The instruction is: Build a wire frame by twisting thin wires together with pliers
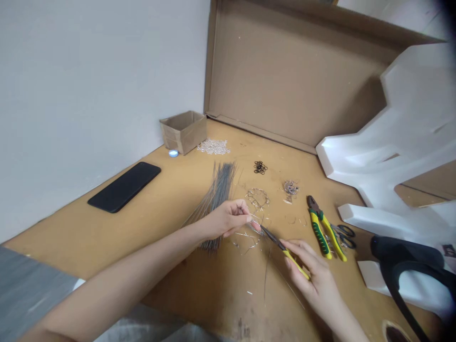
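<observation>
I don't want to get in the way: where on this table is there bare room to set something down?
A bare patch lies between the phone and the wire bundle; a narrower one between the black rings and the cardboard panel. It is crowded around the left hand and right hand, among bent wires, and where the big pliers and scissors lie.

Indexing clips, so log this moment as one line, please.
left hand: pinching thin wire; right hand: holding slim pliers; nearby: wire bundle, green-handled pliers

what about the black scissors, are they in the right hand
No, the scissors lie beside the green-and-yellow pliers, and the right hand holds yellow-handled pliers.
</observation>
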`<action>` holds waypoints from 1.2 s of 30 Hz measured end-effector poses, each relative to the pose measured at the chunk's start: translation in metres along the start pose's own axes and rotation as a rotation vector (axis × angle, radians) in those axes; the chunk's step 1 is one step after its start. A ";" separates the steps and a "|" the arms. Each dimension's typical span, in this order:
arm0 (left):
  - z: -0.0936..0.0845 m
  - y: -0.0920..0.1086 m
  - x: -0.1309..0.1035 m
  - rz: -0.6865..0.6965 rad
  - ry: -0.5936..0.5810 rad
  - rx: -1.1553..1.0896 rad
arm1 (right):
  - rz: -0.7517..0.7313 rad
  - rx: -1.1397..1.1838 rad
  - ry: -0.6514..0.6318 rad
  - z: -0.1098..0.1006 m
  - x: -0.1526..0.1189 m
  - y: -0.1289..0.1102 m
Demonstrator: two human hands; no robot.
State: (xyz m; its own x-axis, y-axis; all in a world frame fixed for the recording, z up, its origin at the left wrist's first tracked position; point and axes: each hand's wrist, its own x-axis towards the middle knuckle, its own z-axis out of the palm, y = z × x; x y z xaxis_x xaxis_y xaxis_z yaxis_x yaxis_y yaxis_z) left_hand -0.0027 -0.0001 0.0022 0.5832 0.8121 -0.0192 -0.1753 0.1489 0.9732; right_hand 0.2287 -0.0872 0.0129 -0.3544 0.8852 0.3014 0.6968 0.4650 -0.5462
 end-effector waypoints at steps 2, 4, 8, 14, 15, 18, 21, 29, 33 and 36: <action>0.000 0.000 0.000 0.021 -0.012 0.027 | 0.045 0.035 -0.032 -0.002 0.002 -0.001; 0.000 0.001 0.000 0.021 -0.025 0.053 | 0.098 0.082 -0.091 -0.004 0.003 -0.001; 0.000 0.002 0.001 0.002 -0.040 0.084 | 0.163 0.137 -0.196 -0.002 0.003 -0.002; -0.002 0.001 0.001 0.017 -0.041 0.129 | 0.061 0.024 -0.098 0.005 0.000 -0.001; -0.002 0.000 0.001 0.021 -0.042 0.129 | 0.024 -0.002 -0.085 0.005 -0.001 -0.002; -0.003 0.000 0.001 0.032 -0.055 0.114 | -0.076 -0.087 -0.058 0.004 -0.001 -0.004; -0.004 0.002 0.000 0.027 -0.065 0.100 | -0.131 -0.150 -0.022 0.003 -0.001 -0.006; -0.003 0.006 -0.003 0.032 -0.070 0.113 | -0.141 -0.193 0.017 0.002 -0.002 -0.003; -0.001 0.008 -0.003 0.034 -0.073 0.119 | -0.137 -0.166 0.019 0.002 -0.002 -0.003; -0.001 0.008 -0.004 0.037 -0.082 0.119 | -0.118 -0.138 0.007 0.002 -0.002 -0.004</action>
State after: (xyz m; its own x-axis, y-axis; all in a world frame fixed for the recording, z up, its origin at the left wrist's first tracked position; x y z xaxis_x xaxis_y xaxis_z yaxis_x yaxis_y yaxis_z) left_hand -0.0073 -0.0012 0.0101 0.6414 0.7666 0.0312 -0.1056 0.0479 0.9932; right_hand 0.2251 -0.0908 0.0126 -0.4351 0.8242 0.3624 0.7297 0.5586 -0.3944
